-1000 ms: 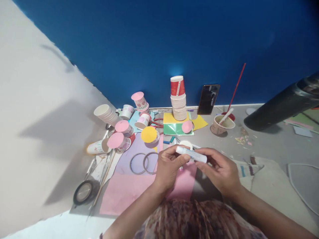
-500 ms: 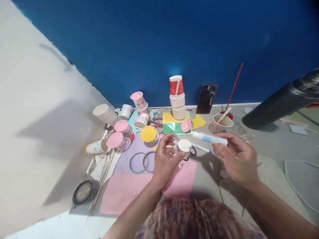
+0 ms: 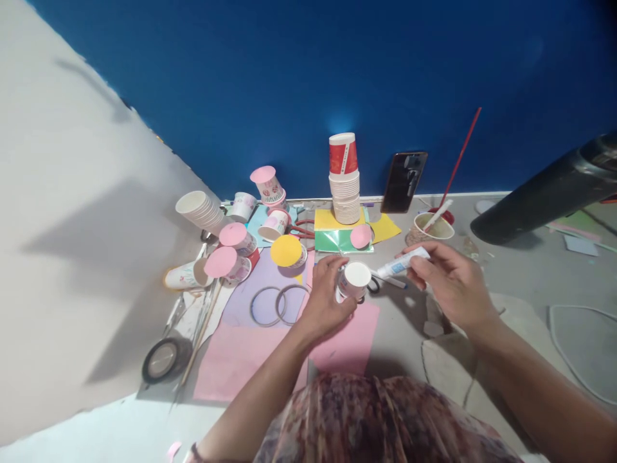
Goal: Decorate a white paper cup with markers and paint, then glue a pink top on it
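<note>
My left hand (image 3: 332,296) grips a small paper cup (image 3: 355,280), its white round end facing up. In my right hand (image 3: 450,276) is a white glue stick (image 3: 402,262) with blue print, tilted so its tip points left and down, close to the cup but apart from it. Dark scissor handles (image 3: 373,285) and a white pen (image 3: 389,279) lie just behind and right of the cup. Pink paper (image 3: 344,341) is beneath my left hand. A cut pink paper circle (image 3: 360,236) rests on green and yellow sheets beyond the cup.
A tall stack of paper cups (image 3: 345,186) and a phone (image 3: 403,182) stand by the blue wall. Cups topped with pink and yellow circles (image 3: 288,251) are to the left, near two grey rings (image 3: 268,306) and black tape (image 3: 161,361). A dark flask (image 3: 535,199) leans at right.
My right hand has tilted the glue stick, lowering its tip toward the cup. My left hand still holds the cup, now slightly shifted. The whole view has moved a little.
</note>
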`<action>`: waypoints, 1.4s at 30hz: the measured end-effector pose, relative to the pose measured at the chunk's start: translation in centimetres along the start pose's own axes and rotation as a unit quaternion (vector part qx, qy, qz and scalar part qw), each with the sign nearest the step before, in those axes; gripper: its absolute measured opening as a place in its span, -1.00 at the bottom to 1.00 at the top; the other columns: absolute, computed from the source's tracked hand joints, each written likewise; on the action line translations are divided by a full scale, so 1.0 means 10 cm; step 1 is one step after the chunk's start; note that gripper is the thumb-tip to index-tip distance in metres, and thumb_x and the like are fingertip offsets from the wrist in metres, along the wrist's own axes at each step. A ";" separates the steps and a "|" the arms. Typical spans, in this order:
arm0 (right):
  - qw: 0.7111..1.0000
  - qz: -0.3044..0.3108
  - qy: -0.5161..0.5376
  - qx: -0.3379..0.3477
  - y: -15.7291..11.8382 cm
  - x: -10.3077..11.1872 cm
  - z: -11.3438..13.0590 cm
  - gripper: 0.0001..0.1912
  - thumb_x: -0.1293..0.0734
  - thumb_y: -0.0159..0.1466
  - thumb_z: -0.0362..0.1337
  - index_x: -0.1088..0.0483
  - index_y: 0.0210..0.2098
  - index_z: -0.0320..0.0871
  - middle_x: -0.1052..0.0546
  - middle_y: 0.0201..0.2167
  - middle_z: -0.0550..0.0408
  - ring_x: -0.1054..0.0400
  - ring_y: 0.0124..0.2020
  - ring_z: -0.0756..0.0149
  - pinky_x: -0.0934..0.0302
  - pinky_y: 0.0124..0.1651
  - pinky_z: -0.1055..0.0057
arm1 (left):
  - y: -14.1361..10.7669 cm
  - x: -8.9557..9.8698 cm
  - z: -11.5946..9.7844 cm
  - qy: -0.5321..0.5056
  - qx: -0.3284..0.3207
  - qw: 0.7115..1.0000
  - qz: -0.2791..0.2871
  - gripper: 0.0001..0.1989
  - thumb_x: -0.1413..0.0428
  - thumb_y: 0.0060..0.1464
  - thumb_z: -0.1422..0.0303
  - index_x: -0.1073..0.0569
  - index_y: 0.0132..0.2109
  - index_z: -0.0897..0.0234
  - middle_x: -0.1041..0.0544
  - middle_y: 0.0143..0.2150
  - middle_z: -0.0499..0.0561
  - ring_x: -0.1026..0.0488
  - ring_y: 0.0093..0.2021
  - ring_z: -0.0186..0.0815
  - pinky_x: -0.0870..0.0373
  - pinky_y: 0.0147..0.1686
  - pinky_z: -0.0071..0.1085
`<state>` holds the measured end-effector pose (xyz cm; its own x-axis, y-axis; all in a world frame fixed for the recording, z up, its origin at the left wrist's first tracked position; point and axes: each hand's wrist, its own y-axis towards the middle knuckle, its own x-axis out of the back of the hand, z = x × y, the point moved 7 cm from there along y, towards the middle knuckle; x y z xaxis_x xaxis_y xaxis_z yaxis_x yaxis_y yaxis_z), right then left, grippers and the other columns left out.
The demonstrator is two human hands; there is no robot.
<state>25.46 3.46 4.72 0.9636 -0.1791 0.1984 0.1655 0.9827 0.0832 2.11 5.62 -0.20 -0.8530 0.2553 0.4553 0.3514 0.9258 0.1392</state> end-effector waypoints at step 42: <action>0.934 0.091 -0.238 0.250 0.24 -0.45 0.72 -0.88 -0.40 0.38 -0.22 -0.56 -0.14 -0.09 -0.65 -0.34 0.13 -0.48 -0.41 0.30 -0.34 -0.29 0.37 | -0.04 0.04 -0.35 0.071 -0.169 0.982 -0.055 -0.54 -0.25 -0.04 0.44 -0.46 0.06 0.18 -0.63 0.07 0.12 -0.51 0.18 0.01 -0.21 0.21 -0.03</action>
<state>19.99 6.30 11.02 0.7445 -0.1284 0.6552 -0.2253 0.8754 0.4276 2.98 4.37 3.06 -0.8388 0.0952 0.5360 0.3883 0.7946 0.4667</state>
